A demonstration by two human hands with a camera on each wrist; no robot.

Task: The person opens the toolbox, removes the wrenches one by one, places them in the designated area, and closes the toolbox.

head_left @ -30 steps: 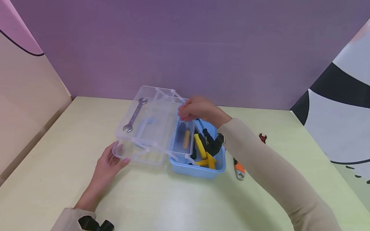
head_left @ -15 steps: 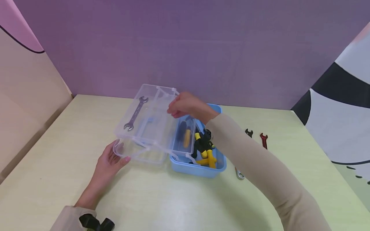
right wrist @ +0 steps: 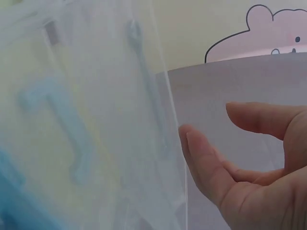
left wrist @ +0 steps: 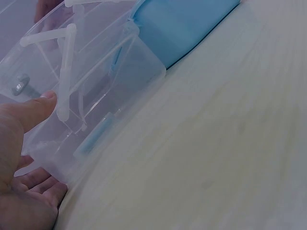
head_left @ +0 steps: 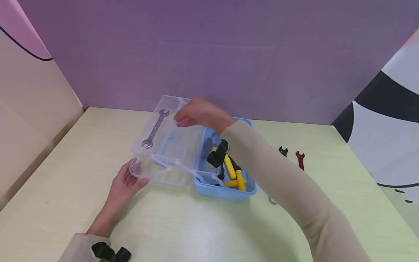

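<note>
One view shows red wrench point(head_left: 299, 160).

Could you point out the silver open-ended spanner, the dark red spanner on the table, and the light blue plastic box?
Silver open-ended metal spanner point(head_left: 155, 128), head view, middle of its shaft.
Dark red metal spanner point(head_left: 300, 159), head view, upper shaft below its jaw.
Light blue plastic box point(head_left: 226, 192), head view, near wall.
</note>
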